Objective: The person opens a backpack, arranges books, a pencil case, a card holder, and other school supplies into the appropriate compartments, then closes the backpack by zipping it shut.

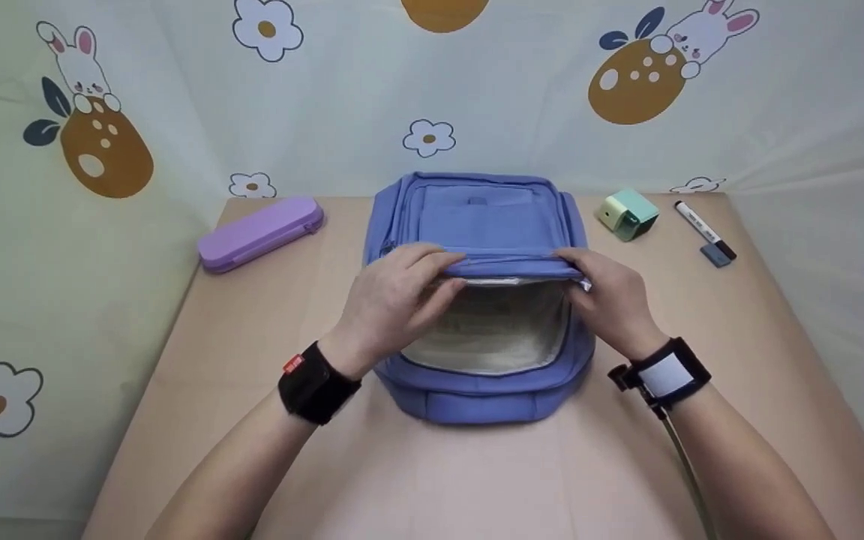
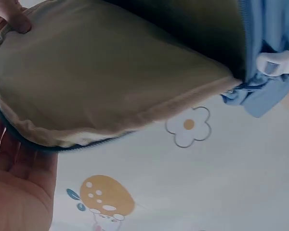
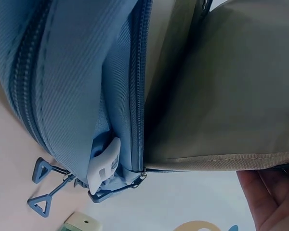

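Observation:
A blue backpack (image 1: pixel 477 405) lies on the table with its main compartment unzipped and a pale lining showing inside. My left hand (image 1: pixel 394 296) grips the left part of the lifted flap's (image 1: pixel 503 266) edge, fingers on top and thumb beneath. At the right end of that edge my right hand (image 1: pixel 616 296) pinches the flap between fingers and thumb. The left wrist view shows the flap's beige inner side (image 2: pixel 111 82) held up from the bag. Blue zipper pulls (image 3: pixel 41 204) hang beside a white buckle (image 3: pixel 105 166) in the right wrist view.
A purple pencil case (image 1: pixel 263 232) lies at the table's back left. Back right are a green-and-yellow pencil sharpener (image 1: pixel 627 214), a marker (image 1: pixel 702 225) and a small blue-grey block (image 1: pixel 717 255). A patterned curtain (image 1: pixel 327 97) surrounds the table's back and sides.

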A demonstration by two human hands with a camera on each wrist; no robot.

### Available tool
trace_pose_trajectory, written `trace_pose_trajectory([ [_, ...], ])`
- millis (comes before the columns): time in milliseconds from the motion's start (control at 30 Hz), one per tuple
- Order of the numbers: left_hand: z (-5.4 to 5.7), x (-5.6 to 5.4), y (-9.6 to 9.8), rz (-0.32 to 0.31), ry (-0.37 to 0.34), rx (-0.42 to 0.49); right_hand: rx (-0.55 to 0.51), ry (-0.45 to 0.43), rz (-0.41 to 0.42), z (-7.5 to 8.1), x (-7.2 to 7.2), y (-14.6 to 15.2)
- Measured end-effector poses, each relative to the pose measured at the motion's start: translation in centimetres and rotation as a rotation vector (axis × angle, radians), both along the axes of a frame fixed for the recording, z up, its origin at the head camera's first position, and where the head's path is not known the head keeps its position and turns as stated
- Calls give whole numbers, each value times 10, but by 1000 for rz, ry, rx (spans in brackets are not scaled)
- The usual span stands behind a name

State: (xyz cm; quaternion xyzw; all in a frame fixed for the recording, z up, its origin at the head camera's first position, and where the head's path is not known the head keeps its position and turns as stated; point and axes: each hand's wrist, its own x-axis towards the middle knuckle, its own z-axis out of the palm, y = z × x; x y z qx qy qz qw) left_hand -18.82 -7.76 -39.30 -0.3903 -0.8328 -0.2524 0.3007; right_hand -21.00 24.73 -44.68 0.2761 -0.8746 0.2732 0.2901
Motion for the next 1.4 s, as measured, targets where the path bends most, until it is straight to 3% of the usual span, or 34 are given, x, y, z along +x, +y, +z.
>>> trace_pose_trajectory([
  [100,-6,-11,-26,96,-49,9,2,-10,-4,0,1,0],
  [200,-18,-29,-63,243,-118,-15,9,-11,-12,1,0,0],
  [333,-41,-56,-121,450,-279,-136,8,-16,-20,3,-1,0],
  [433,-59,-71,-159,573,-401,-256,-4,-26,-26,4,-1,1],
  [533,-74,-80,-190,664,-512,-341,-7,-36,-34,6,-1,2],
  [633,-86,-82,-214,731,-603,-356,-6,-44,-32,8,-1,1],
  [800,-96,-86,-237,781,-695,-317,-10,-47,-30,8,-1,-1],
  [1067,-104,-83,-246,783,-763,-344,0,-50,-17,7,-1,-4],
  [1400,-96,-83,-238,750,-671,-413,17,-38,-29,6,0,-3],
])
